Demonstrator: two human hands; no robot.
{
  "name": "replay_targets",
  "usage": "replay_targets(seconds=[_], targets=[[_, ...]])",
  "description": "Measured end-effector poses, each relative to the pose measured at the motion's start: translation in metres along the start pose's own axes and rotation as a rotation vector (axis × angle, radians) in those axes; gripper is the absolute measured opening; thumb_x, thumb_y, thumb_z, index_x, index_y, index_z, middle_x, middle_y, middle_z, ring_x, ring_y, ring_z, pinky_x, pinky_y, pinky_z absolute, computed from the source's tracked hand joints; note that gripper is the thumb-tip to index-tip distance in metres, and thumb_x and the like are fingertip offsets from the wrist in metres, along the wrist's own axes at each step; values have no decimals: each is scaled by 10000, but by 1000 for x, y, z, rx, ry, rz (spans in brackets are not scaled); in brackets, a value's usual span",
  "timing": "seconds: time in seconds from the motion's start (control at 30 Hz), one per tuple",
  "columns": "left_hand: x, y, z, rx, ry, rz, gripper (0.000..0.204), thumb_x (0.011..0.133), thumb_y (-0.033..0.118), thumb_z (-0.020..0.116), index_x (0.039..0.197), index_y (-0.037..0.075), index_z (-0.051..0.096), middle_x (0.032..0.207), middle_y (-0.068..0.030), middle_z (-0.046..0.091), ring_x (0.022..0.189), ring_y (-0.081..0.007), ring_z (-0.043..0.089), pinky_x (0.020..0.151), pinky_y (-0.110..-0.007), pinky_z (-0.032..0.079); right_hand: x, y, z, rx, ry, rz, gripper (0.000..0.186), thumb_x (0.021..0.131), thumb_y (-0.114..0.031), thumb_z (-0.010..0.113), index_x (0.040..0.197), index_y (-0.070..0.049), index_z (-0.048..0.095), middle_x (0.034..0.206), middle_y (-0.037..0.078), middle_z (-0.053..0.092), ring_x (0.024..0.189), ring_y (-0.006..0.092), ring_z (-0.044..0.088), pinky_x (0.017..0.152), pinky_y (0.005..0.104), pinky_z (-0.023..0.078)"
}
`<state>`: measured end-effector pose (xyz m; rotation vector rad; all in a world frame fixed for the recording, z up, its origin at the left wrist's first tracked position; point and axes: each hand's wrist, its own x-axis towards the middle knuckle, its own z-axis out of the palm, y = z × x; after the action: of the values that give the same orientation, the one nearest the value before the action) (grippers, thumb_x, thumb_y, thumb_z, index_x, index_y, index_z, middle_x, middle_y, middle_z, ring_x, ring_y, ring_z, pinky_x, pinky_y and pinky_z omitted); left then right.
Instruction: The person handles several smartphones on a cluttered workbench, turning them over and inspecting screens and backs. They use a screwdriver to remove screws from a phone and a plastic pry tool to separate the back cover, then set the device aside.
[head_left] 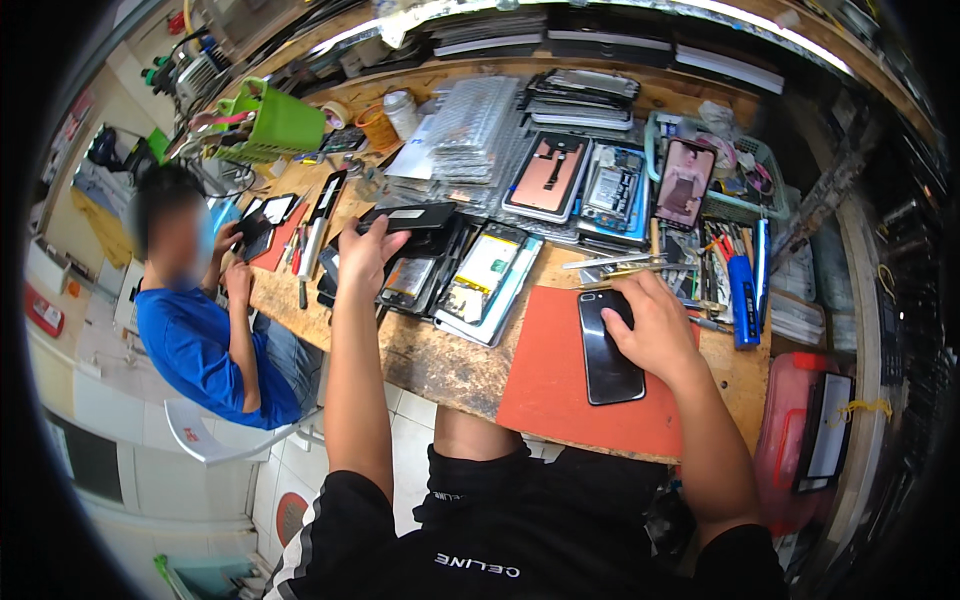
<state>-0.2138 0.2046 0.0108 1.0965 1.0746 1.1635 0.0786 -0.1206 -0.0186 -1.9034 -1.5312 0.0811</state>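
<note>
A black smartphone lies back up on an orange-red mat, its camera at the upper left corner. My right hand grips its upper right part, thumb on the back and fingers over the top edge. Farther left, my left hand pinches the near left edge of a dark flat phone, which is tilted over a stack of dismantled phones. Beneath it are an opened phone and, to the right, another opened phone with a yellow-edged battery.
Bubble-wrap sleeves, phone frames and a lit phone stand at the back. Tweezers lie beyond the mat, near a blue tool. A green basket is far left. A seated co-worker handles a phone there.
</note>
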Motion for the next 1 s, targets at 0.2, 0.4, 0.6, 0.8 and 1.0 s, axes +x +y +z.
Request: replay_targets(seconds=[0.2,0.4,0.6,0.8,1.0], targets=[[-7,8,-2,327,-89,-44,606,1063,95,658,1541,-157,382,881,-190,730,646,-224,728,556,-314,605,2,-1,-4,24,-49,43,368,916,-206,774,1211,6,712,1190,160,657,1146,369,646,1015,464,524],[-39,16,19,448,-60,226,320,1067,134,609,1288,-96,634,887,-160,755,649,-200,743,566,-311,613,3,2,-4,8,-39,35,336,918,-209,773,1180,-6,717,1172,158,669,1132,383,657,995,466,534],[-86,8,86,606,-120,721,158,1007,115,675,1079,-6,747,833,-87,746,718,-154,724,623,-342,563,3,6,-3,19,-8,28,359,882,-213,811,1167,-11,723,1082,138,677,976,333,680,885,439,553],[-133,-38,199,437,-430,938,89,1023,90,653,1060,14,681,948,-213,749,866,-426,735,733,-486,586,2,-6,-1,-193,32,-52,611,760,-414,894,1192,-22,713,1095,158,665,1050,382,657,922,483,548],[-159,-62,210,355,-504,980,227,1055,153,658,875,28,599,731,-174,605,672,-415,636,578,-493,490,-4,-16,-6,-212,-56,-13,897,672,-562,917,1336,-18,658,1224,166,619,1152,376,612,983,494,514]])
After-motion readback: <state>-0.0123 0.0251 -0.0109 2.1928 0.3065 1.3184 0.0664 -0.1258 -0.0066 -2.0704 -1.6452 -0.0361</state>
